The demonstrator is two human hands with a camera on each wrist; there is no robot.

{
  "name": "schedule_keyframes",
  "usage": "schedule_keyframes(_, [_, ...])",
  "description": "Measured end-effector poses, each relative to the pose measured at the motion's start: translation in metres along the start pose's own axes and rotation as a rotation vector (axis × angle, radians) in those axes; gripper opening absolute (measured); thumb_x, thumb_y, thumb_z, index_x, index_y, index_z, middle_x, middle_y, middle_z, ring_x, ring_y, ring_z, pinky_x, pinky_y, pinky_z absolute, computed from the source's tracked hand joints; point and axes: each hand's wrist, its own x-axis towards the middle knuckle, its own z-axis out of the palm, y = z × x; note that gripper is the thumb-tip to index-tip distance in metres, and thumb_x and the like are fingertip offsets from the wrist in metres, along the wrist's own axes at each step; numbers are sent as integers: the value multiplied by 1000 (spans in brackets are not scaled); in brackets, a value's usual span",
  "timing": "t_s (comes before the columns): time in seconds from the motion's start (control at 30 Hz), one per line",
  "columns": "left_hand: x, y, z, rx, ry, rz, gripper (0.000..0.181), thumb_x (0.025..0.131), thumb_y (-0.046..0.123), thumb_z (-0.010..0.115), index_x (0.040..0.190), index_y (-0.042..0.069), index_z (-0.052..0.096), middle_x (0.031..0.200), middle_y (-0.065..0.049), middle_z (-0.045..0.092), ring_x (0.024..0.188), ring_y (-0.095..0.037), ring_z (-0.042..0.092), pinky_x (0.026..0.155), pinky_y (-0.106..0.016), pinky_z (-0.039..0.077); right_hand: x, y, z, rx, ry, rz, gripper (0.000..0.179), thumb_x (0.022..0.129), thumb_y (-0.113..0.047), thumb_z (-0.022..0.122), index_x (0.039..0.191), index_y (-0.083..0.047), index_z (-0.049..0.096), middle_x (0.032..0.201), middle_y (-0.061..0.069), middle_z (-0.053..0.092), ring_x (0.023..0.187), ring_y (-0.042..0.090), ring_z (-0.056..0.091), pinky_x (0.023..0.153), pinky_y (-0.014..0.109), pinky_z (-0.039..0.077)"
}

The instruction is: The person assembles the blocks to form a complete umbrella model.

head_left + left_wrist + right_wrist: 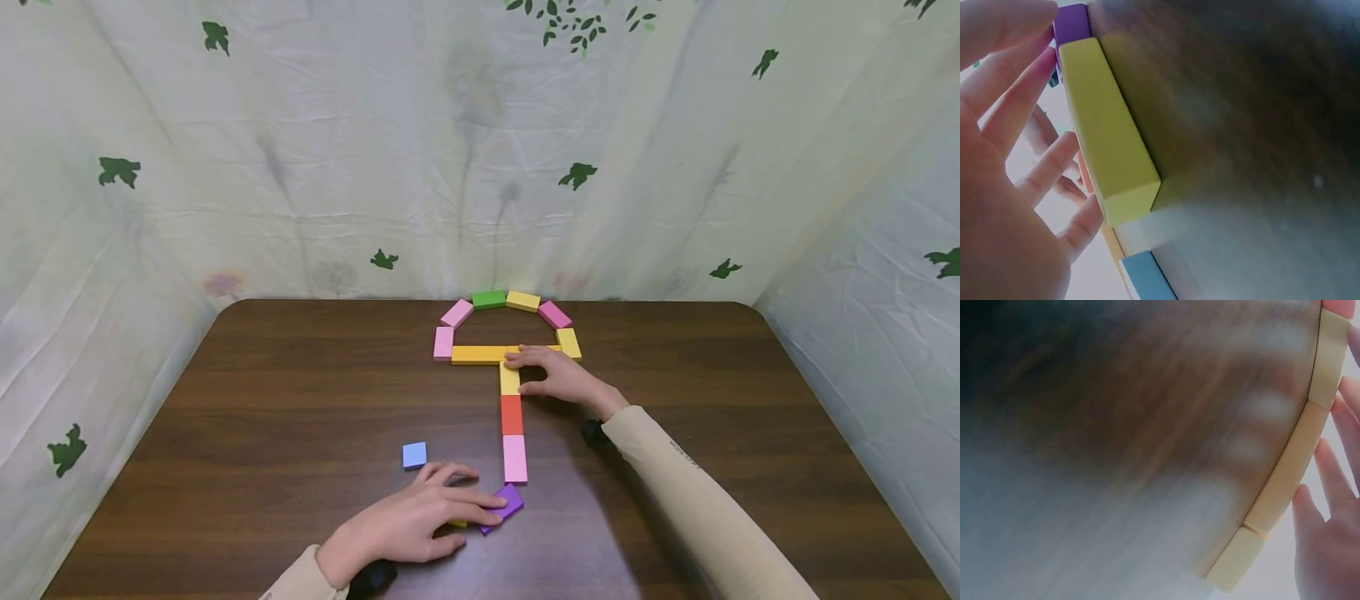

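My left hand (416,512) lies low over the table, its index and middle fingertips on a tilted purple block (512,497) and its thumb held apart. Mostly hidden under that hand is a yellow block (1110,131), large in the left wrist view. The purple block sits at the near end of a column made of a pink block (514,458), a red block (512,414) and a pale yellow block (510,380). My right hand (562,377) touches the column's top, fingertips by the pale yellow block and a long orange block (478,356), thumb at the side.
Beyond the orange crossbar, an arch of pink, green (489,299), yellow (522,301) and magenta blocks (555,314) curves near the table's back edge. A small blue block (414,455) lies left of the column. Pale curtains (480,167) hang behind the brown table (322,400).
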Motion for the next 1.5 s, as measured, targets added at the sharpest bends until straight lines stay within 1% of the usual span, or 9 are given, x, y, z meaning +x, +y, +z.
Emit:
schedule_keyframes(0.17, [-1,-2,-1,-20,5,-4,41,88,16,66,128,25,63,138,17,49,128,-24,41,96,-50,33,0,0,0,3,-1,2,49,87,-20,71,133,-8,58,142,4,48,138,25,30,110,46,25])
schedule_keyframes(0.33, [-1,-3,-1,-27,-2,-10,43,88,18,66,131,25,61,139,16,48,128,-23,40,96,-50,33,0,-1,0,3,1,2,48,87,-19,71,132,-8,59,142,4,49,138,25,31,110,46,25])
schedule_keyframes(0.5, [-5,-3,-3,-54,-14,-76,49,87,21,70,134,26,57,139,16,48,126,-19,40,95,-52,33,0,0,0,11,0,15,48,87,-20,71,133,-9,59,142,5,49,138,25,30,110,46,25])
schedule_keyframes(0.67, [-12,-6,-4,-22,40,-121,47,83,24,75,127,24,60,127,11,54,116,-12,44,91,-43,37,0,0,0,7,1,4,48,87,-19,71,132,-8,59,142,5,49,138,26,31,109,46,26])
schedule_keyframes(0.73, [-14,-8,-4,8,63,-114,43,82,24,76,122,22,62,120,11,56,112,-11,45,89,-40,38,0,0,0,6,1,1,48,87,-18,71,132,-7,59,142,5,49,138,26,31,110,45,25])
schedule_keyframes(0.87, [-16,-11,-5,51,79,-106,37,81,19,77,115,19,64,111,12,60,108,-11,47,88,-41,39,0,0,0,-2,2,-2,48,86,-18,72,132,-7,59,141,6,49,138,26,31,110,45,26])
schedule_keyframes(1.13, [-17,-14,-7,28,92,-96,31,79,7,74,106,20,66,104,16,61,103,-9,48,85,-41,40,0,0,0,-2,1,5,49,87,-19,71,133,-8,58,141,6,49,138,26,31,109,45,26])
schedule_keyframes(1.27, [-17,-14,-8,14,92,-81,32,78,4,72,105,21,66,102,18,61,101,-8,48,84,-38,40,1,1,1,0,-1,6,49,87,-19,71,133,-8,58,142,5,49,138,25,30,110,45,25])
schedule_keyframes(1.5, [-15,-16,-8,29,88,-79,32,80,8,73,108,22,66,102,18,61,100,-8,47,85,-39,39,0,0,0,2,2,1,48,87,-18,71,132,-8,59,141,5,49,138,26,31,110,45,26])
